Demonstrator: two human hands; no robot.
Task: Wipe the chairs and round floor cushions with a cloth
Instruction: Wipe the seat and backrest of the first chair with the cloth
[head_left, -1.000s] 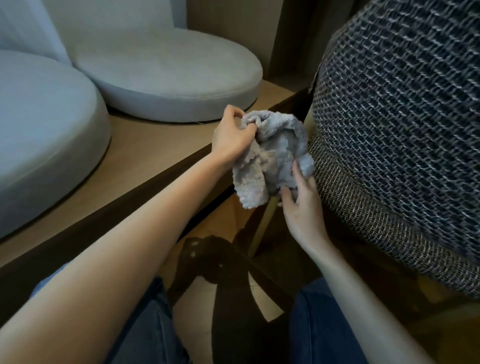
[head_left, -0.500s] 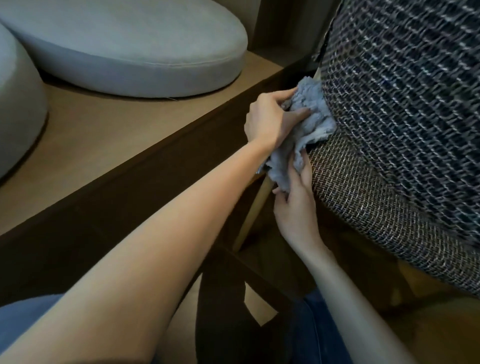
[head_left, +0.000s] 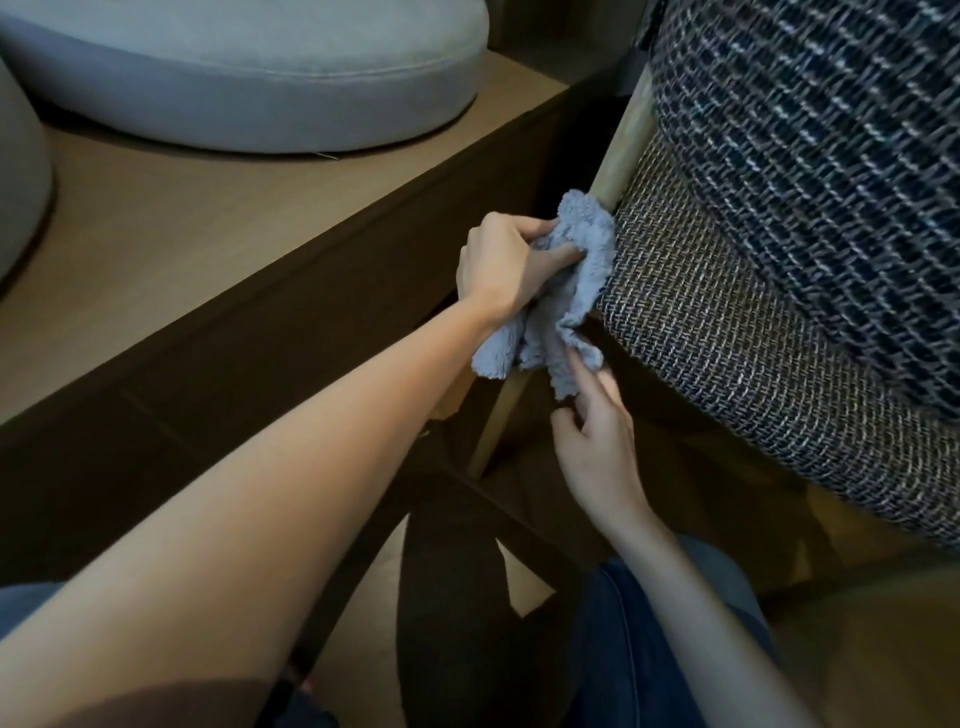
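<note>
Where the cloth (head_left: 582, 270) lies bunched against the woven seat edge of the chair (head_left: 727, 338), the left hand (head_left: 501, 270) grips its upper folds and the right hand (head_left: 592, 447) pinches its hanging end. Light, soft and limp, it likely handles best wadded.

1. The light is soft and dim and falls from above: the top of the round cushion (head_left: 260, 88) is brightest, without glare.
2. Deep shadow lies under the chair (head_left: 727, 322) and across the floor (head_left: 363, 639) between my knees.
3. My left hand (head_left: 498, 265) and the cloth (head_left: 587, 260) look sharp; my near forearm is soft.
4. The wide lens bows the edges.
</note>
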